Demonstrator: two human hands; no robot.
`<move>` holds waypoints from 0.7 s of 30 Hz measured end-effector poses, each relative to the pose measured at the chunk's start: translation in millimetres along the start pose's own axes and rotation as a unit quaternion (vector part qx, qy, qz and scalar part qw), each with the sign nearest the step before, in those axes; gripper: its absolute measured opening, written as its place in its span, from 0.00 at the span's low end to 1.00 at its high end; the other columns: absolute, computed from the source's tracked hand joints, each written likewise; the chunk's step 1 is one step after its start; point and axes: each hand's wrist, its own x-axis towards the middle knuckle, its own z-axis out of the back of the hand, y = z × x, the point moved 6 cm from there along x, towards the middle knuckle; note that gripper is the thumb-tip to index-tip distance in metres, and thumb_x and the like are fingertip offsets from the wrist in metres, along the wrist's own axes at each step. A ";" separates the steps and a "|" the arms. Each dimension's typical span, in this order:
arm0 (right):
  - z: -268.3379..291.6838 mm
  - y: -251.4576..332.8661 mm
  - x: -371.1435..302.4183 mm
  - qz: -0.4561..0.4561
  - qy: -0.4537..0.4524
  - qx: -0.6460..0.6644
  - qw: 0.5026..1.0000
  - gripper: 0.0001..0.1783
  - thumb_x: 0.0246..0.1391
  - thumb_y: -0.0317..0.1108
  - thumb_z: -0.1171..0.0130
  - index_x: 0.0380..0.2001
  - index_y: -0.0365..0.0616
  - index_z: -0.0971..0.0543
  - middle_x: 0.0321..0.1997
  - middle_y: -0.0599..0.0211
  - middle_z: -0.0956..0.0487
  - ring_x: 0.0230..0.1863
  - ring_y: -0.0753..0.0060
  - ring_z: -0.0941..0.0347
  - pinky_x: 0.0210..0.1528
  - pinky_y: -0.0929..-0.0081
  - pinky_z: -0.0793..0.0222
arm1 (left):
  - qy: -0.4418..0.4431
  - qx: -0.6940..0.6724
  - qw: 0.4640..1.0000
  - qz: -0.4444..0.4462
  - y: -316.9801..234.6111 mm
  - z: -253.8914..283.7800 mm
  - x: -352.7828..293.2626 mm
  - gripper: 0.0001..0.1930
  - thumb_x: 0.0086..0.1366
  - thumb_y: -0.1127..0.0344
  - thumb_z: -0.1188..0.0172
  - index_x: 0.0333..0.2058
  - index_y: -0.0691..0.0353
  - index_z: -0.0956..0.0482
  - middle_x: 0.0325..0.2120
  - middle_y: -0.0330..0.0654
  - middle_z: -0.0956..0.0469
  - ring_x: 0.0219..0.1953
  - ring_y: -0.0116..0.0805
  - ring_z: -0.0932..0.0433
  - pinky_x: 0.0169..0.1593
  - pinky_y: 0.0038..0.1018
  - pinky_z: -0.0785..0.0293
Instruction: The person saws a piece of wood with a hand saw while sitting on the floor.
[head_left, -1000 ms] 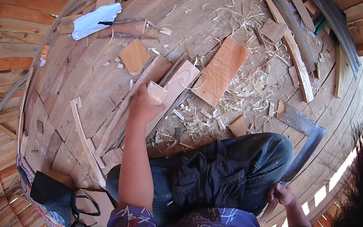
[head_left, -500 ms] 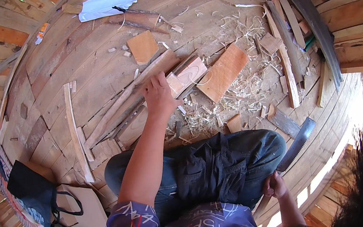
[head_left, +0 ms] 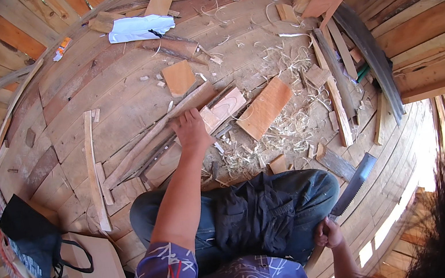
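Note:
My left hand (head_left: 192,133) reaches forward over a group of wooden pieces, its fingers curled down onto a long wooden plank (head_left: 145,148) that lies slanting on the floor. A small pale wood block (head_left: 209,119) sits against the fingers, on top of a lighter board (head_left: 229,105). What the fingertips press on underneath is hidden. Low on the right, beside my knee, my right hand (head_left: 329,233) is closed around the handle end of a handsaw (head_left: 360,184). The saw's toothed blade points forward and right, away from my body.
A flat reddish board (head_left: 266,109) lies among curled wood shavings (head_left: 287,140). Near it is a square wood piece (head_left: 179,78). Loose planks (head_left: 339,112) lie at the right, a thin strip (head_left: 94,171) at the left. A black bag (head_left: 31,236) and cardboard box (head_left: 93,261) stand lower left.
The whole view has shifted, so the floor pieces sit a little lower and further left. My left hand stays on the wood, and my right hand keeps the handsaw.

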 end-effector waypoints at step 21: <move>33.7 -23.3 2.4 0.008 0.026 -0.009 1.000 0.33 0.66 0.57 0.61 0.18 0.42 0.26 0.06 0.72 0.44 0.07 0.74 0.50 0.12 0.74 0.49 | 0.113 -0.017 0.963 -0.245 -17.5 -21.3 -8.5 0.57 0.30 0.46 0.21 0.57 0.68 0.41 0.54 0.54 0.29 0.60 0.48 0.33 0.67 0.52 0.51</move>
